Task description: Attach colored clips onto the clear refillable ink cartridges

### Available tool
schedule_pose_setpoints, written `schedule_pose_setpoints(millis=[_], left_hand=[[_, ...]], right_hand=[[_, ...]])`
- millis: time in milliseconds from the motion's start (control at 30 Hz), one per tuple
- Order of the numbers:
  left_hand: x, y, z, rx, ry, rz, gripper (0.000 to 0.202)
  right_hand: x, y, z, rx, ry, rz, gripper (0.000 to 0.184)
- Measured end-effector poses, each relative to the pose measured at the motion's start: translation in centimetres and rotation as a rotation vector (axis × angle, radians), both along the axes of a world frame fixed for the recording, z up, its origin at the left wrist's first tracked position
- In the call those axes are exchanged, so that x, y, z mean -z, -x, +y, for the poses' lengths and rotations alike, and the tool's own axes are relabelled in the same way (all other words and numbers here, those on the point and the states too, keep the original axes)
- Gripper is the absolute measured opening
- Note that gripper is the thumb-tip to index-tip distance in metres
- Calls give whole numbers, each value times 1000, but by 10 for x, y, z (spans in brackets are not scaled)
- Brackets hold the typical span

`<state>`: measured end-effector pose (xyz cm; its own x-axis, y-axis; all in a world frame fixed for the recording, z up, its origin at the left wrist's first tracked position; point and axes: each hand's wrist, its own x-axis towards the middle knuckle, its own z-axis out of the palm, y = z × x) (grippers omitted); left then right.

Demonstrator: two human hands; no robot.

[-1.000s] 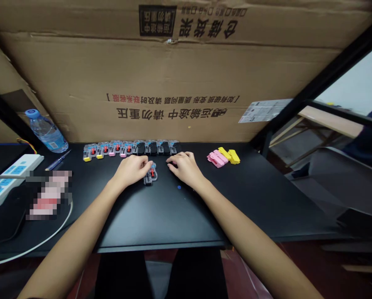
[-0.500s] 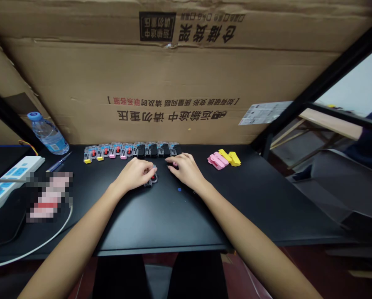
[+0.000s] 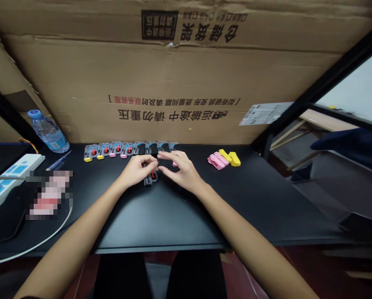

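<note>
My left hand [image 3: 139, 171] is closed, thumb against fingers, on a small clear plastic casing with a red part inside [image 3: 148, 179], which shows below the fingertips. Beside it, my right hand [image 3: 182, 171] has thumb and index finger apart, their tips close to the left fingertips. Nothing shows between them. A bit of a pink piece [image 3: 174, 164] peeks out by the right hand's fingers. Behind both hands runs a row of similar clear casings [image 3: 117, 149], some with yellow or pink ends and red parts, others with black parts.
Pink pieces [image 3: 217, 160] and yellow pieces [image 3: 234, 158] lie to the right on the black table [image 3: 161, 224]. At the left are a water bottle [image 3: 50, 133], a pen [image 3: 59, 160], a power strip [image 3: 14, 176] and a white cable [image 3: 45, 245]. A cardboard sheet [image 3: 179, 74] stands behind.
My right hand has moved left, bringing its thumb and index finger up to the left fingertips. The left hand has turned slightly, still on the clear casing.
</note>
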<state>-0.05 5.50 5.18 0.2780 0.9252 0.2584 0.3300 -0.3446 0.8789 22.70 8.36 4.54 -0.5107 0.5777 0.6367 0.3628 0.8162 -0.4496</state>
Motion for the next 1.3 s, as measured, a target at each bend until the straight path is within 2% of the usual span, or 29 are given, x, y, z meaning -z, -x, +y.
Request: schedule_pose_setpoints(millis=[33,100,167,233,333,467,733,833,933,1000,1167,1300], left_hand=[[0,1,1,-18,0,-4,32],[1,3,2,-59,-6,3,30],[1,5,3,-95,-21,16,28],[1,5,3,-120,-35,30,26],[1,5,3,-145,-33,37,25],[1,4,2,-153,-31,47,26],[-2,2,0,-154,-113,76,28],[-2,1,-1,-161,-144,66,28],[-1,0,-2,-147,-150,85,29],[-1,-1,-3,-131,-172,94,28],[-1,-3,-5,-126,-212,96,27],[-1,-3,-5,-135,-217,100,29]], right_hand=[[-6,-6,3,-11,21,-24,47],[-18,-23,12,102,126,-26,40],[-27,-43,22,240,331,-131,34],[-29,-61,31,313,526,-321,46],[-23,-74,37,290,724,-509,54],[-13,-71,37,139,835,-499,51],[-8,-40,26,-100,703,-273,40],[-10,-27,19,-162,695,-50,40],[-9,-14,12,-132,724,217,52],[-4,-4,9,-134,735,337,54],[8,13,3,-149,937,593,53],[12,17,2,-233,1076,693,48]])
